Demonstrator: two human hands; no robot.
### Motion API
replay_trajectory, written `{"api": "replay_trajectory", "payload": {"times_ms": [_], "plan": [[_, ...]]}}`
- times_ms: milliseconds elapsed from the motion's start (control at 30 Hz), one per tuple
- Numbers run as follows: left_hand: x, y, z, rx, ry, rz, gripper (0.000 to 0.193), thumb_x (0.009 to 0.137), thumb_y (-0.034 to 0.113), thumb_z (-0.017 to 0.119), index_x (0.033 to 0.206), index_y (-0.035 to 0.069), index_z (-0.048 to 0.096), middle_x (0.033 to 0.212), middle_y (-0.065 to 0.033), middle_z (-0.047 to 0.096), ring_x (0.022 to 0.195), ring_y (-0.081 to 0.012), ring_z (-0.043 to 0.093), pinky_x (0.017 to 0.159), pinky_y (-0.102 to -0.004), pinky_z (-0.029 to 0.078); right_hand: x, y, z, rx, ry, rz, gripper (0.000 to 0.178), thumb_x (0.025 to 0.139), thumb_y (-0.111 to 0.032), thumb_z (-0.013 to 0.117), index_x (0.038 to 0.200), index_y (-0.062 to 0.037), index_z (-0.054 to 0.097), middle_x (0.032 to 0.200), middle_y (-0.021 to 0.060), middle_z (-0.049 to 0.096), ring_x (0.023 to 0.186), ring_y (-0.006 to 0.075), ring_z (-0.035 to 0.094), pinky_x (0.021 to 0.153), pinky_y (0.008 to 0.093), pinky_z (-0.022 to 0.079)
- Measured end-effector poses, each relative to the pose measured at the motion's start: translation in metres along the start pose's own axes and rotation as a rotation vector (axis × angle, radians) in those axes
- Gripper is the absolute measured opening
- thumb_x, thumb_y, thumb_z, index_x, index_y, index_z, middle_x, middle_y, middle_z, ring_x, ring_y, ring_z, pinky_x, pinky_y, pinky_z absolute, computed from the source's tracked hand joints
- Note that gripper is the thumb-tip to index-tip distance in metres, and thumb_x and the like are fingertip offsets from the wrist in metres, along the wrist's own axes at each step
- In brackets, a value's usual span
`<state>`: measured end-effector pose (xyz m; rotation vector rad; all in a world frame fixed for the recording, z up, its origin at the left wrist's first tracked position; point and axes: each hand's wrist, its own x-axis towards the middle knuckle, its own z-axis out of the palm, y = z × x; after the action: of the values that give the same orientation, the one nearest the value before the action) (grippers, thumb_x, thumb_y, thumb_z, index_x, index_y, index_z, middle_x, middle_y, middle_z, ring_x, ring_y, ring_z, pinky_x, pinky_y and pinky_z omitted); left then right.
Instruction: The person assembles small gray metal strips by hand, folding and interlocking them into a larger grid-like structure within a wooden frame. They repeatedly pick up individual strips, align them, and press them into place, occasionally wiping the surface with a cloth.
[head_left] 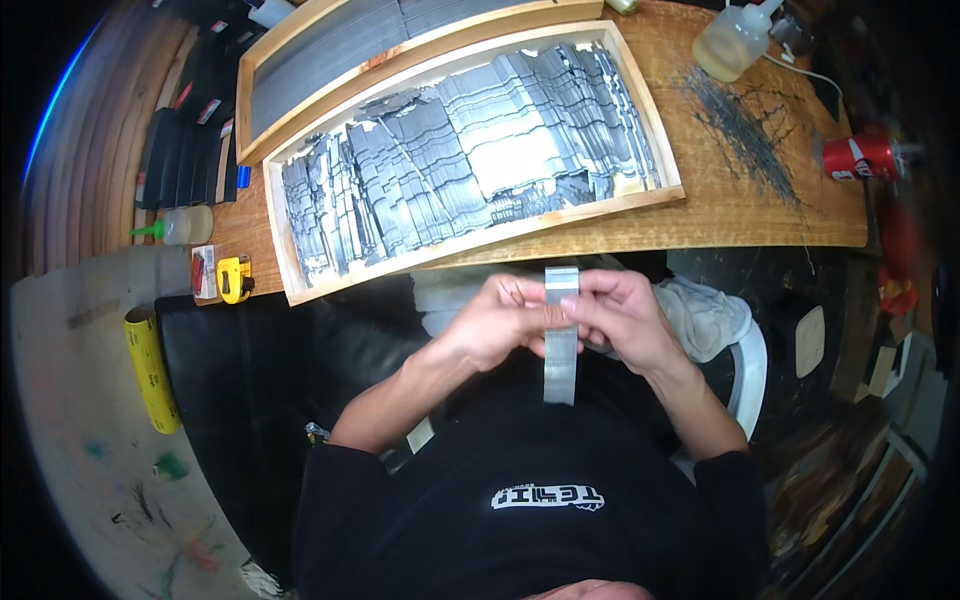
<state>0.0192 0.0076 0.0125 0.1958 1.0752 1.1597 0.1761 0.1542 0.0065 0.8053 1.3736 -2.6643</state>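
Note:
Between my two hands stands a flat, grey, shiny strip (561, 372), upright in front of my chest; I cannot tell whether it is one piece or several thin ones pressed together. My left hand (505, 325) pinches it from the left, thumb across its front. From the other side my right hand (625, 318) grips it, with the thumb tip close to the left one. Just beyond the hands, a shallow wooden tray (470, 245) lies tilted on the wooden table (780, 225), filled with thin grey strips (415, 165) in uneven rows.
Behind it lies another wooden frame (420, 45) with grey strips. A yellow tape measure (235, 280) and a squeeze bottle (188, 226) sit at left. Dark slivers (745, 135), a larger bottle (735, 45) and a red can (858, 158) are at right. A yellow roll (151, 370) lies lower left.

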Motion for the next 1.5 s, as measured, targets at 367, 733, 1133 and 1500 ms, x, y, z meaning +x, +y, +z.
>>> {"api": "replay_trajectory", "payload": {"times_ms": [367, 733, 1133, 1500], "plan": [[-0.011, -0.029, -0.004, 0.493, 0.224, 0.370, 0.016, 0.100, 0.009, 0.077, 0.112, -0.001, 0.080, 0.093, -0.0013, 0.081, 0.084, -0.0017, 0.066, 0.066, -0.0226, 0.052, 0.008, 0.012, 0.015, -0.342, 0.142, -0.390, 0.014, 0.092, 0.002, 0.077, 0.106, 0.0028, 0.080, 0.087, 0.0036, 0.068, 0.075, 0.0081, 0.061, 0.063, 0.0250, 0.049], [-0.029, -0.057, 0.006, 0.674, 0.440, 0.759, 0.021, 0.091, -0.003, 0.079, 0.111, -0.004, 0.079, 0.082, -0.0174, 0.077, 0.067, -0.0227, 0.074, 0.062, -0.0304, 0.056, 0.007, 0.001, 0.025, -0.571, -0.069, -0.522, 0.020, 0.086, 0.000, 0.084, 0.106, -0.0010, 0.082, 0.087, 0.0059, 0.068, 0.079, 0.0140, 0.066, 0.068, 0.0266, 0.051], [-0.032, -0.053, -0.004, 0.717, 0.341, 0.721, 0.021, 0.089, -0.004, 0.078, 0.111, -0.005, 0.078, 0.084, -0.0196, 0.077, 0.071, -0.0268, 0.076, 0.064, -0.0320, 0.057, 0.009, -0.004, 0.021, -0.594, -0.112, -0.454, 0.017, 0.083, 0.002, 0.085, 0.100, -0.0018, 0.083, 0.088, 0.0061, 0.070, 0.077, 0.0143, 0.066, 0.067, 0.0273, 0.052], [-0.034, -0.049, -0.007, 0.682, 0.366, 0.728, 0.020, 0.088, -0.005, 0.079, 0.108, -0.004, 0.079, 0.087, -0.0180, 0.079, 0.072, -0.0243, 0.077, 0.065, -0.0300, 0.058, 0.001, 0.003, 0.021, -0.546, -0.024, -0.493, 0.013, 0.086, 0.000, 0.084, 0.094, 0.0011, 0.074, 0.091, 0.0083, 0.073, 0.079, 0.0167, 0.070, 0.070, 0.0282, 0.054]]}}
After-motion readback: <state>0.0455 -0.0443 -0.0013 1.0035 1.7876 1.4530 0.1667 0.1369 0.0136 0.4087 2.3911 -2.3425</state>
